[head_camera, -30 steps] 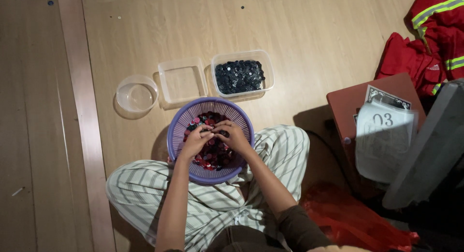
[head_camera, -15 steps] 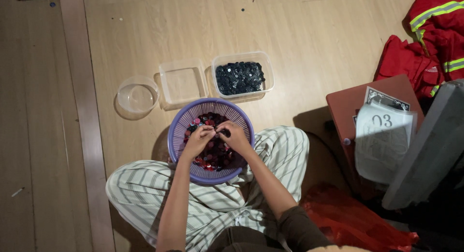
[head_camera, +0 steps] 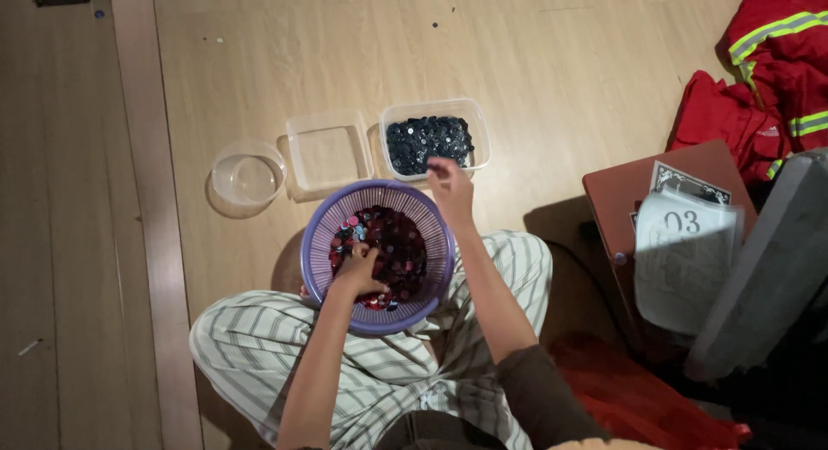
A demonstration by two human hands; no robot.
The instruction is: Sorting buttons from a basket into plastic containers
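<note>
Left hand: the left hand [head_camera: 358, 271] is down inside the purple basket [head_camera: 321, 234], fingers curled into the pile of buttons; whether they pinch one cannot be told from here.
Right hand: the right hand [head_camera: 448, 187] is raised over the far rim of the basket, just short of the tub of dark buttons; its fingertips are bunched together, and what sits between them, if anything, is too small to tell.
Purple basket: round, with slotted walls, resting on the person's lap between the knees.
Mixed buttons: the mixed buttons [head_camera: 392, 243], red, pink and dark ones, fill the bottom of the basket.
Tub of dark buttons: the clear square tub [head_camera: 479, 131] sits on the wooden floor just beyond the basket; the dark buttons [head_camera: 429, 142] cover its bottom.
Empty square tub: a second clear tub [head_camera: 329, 153] stands just to the left of the filled one, with nothing in it.
Round cup: a clear round cup [head_camera: 247, 176] stands left of the empty tub, a little apart from it.
Legs: striped trousers [head_camera: 259, 346] cover crossed legs under the basket.
Floor: the wooden floor [head_camera: 552, 79] carries a few stray specks near the top edge.
Right side: a brown board [head_camera: 621, 200] with paper sheets [head_camera: 681, 243] on it, and a red jacket [head_camera: 768, 79] with pale stripes behind it.
</note>
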